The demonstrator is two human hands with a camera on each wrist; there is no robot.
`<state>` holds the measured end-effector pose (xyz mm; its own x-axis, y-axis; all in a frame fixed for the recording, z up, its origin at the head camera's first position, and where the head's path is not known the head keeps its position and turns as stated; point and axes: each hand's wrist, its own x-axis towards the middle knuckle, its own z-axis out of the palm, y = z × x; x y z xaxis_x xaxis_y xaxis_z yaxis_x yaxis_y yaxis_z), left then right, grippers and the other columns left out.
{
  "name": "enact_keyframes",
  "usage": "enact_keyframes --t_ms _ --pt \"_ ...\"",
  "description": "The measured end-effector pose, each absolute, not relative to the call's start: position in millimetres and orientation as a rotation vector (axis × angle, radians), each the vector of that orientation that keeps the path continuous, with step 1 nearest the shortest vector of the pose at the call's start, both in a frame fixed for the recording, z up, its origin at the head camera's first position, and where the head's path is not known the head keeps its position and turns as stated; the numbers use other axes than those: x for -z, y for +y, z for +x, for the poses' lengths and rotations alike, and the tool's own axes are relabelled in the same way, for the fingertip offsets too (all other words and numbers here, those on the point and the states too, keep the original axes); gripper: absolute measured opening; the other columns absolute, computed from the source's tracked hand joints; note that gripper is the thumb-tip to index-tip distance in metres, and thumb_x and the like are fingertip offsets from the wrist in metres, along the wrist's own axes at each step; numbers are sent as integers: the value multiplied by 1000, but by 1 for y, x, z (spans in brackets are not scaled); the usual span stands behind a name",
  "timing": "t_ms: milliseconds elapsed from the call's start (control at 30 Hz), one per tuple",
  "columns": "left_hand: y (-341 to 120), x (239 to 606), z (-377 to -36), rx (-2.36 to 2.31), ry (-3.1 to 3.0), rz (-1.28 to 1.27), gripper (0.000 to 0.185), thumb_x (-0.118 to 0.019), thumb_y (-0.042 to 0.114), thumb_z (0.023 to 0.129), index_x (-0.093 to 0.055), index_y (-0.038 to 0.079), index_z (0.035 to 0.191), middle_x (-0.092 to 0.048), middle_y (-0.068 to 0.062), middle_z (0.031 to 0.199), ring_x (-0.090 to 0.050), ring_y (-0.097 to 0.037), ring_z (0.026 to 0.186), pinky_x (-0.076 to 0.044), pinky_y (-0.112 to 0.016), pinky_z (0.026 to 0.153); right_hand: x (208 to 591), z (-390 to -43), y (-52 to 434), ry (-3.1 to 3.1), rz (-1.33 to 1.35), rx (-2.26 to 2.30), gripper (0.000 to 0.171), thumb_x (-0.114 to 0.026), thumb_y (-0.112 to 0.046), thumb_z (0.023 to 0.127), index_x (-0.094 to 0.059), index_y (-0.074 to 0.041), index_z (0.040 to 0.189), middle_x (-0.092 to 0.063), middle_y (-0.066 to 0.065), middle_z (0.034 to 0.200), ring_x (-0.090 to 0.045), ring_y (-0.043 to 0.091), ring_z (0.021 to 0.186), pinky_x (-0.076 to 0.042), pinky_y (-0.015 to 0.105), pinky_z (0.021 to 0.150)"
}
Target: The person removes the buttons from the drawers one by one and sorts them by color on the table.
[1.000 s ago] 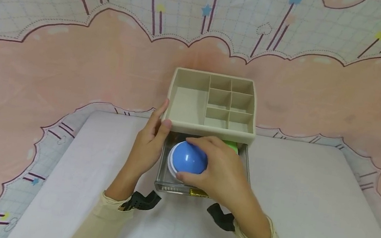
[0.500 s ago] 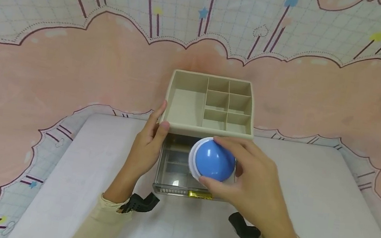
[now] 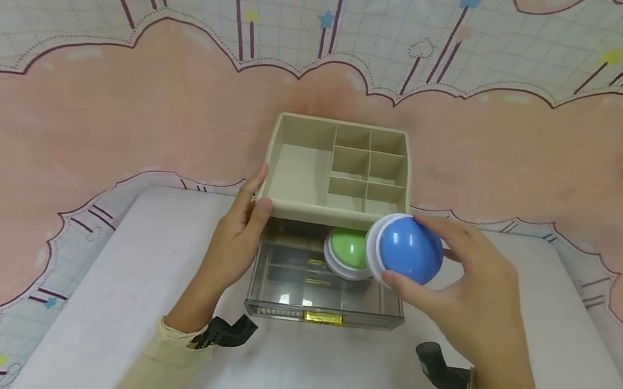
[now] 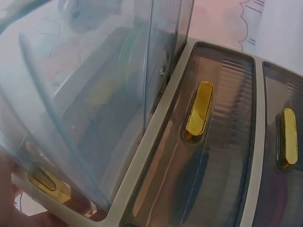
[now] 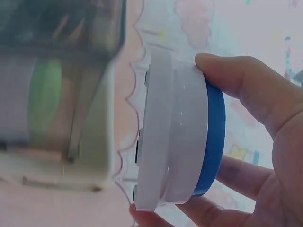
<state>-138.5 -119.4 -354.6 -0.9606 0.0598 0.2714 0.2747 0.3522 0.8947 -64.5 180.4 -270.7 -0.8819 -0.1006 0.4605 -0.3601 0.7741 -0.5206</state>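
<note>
The right hand [image 3: 471, 290] gripped a blue dome [image 3: 406, 250] with a white base, fingers and thumb curled round its rim, and held it tilted in the air just right of the open drawer [image 3: 298, 286], over the drawer's right edge. In the right wrist view the dome [image 5: 182, 137] stood on edge, white base toward the drawer, a thumb on top and fingertips [image 5: 156, 218] beneath.

A green dome [image 3: 346, 251] with a white base lay in the back right part of the clear drawer, just left of the blue one. The drawer stood pulled out from a beige organiser [image 3: 339, 165], and a gold handle [image 3: 322, 317] showed on its front.

The left hand [image 3: 236, 240] rested against the organiser's left side, fingers straight along the wall and thumb on the front corner of the top rim. The left wrist view showed two lower drawers shut, each with a gold handle [image 4: 199, 109], beside the pulled-out one.

The organiser stood on a white table [image 3: 504, 354] against a pink patterned backdrop [image 3: 62, 99].
</note>
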Motion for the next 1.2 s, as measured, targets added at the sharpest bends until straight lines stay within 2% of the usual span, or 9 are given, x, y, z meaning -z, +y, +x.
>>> enact_keyframes --t_ms 200,333,433,633,833,1000,1200 --pt "-118 355 -139 1668 -2415 -325 52 -42 41 110 -25 49 158 -43 0 160 -54 -27 135 -43 -55 108 271 -67 198 -2533 251 -970 74 -96 -24 71 -64 -16 138 -64 12 137 -61 38 121 -55 59 83" --pt "-118 356 -139 1660 -2413 -333 52 -42 41 110 -25 49 159 -40 5 162 -53 -26 137 -42 -55 109 275 -69 205 -2537 163 -1000 76 -94 -26 74 -61 -18 142 -61 12 140 -58 41 123 -54 61 81" --pt "-118 357 -139 1657 -2410 -330 52 -42 41 110 -26 49 159 -42 3 160 -53 -26 137 -42 -55 109 281 -71 208 -2546 98 -1017 76 -92 -26 76 -60 -19 144 -59 13 141 -56 43 125 -54 63 81" --pt "-117 357 -140 1657 -2412 -344 52 -42 40 111 -25 46 160 -38 5 163 -52 -27 138 -41 -56 111 296 -79 217 -2544 -26 -1073 73 -90 -28 80 -59 -19 145 -59 15 139 -54 43 126 -53 63 87" --pt "-118 356 -140 1646 -2412 -332 52 -42 41 111 -26 48 159 -43 1 160 -54 -27 135 -42 -55 108 313 -95 224 -2560 -96 -1081 74 -87 -32 82 -56 -18 147 -56 18 142 -51 44 128 -52 65 91" --pt "-120 356 -140 1645 -2417 -332 52 -41 41 111 -26 45 160 -37 6 164 -50 -27 140 -40 -56 112 330 -111 228 -2612 -148 -1055 76 -84 -37 84 -52 -18 151 -53 21 146 -49 46 130 -52 66 91" --pt "-120 356 -141 1650 -2412 -330 52 -42 40 111 -26 43 160 -37 10 163 -50 -26 141 -39 -56 113 354 -132 237 -2709 -192 -1027 80 -82 -42 85 -49 -17 153 -48 24 152 -47 49 132 -50 67 94"
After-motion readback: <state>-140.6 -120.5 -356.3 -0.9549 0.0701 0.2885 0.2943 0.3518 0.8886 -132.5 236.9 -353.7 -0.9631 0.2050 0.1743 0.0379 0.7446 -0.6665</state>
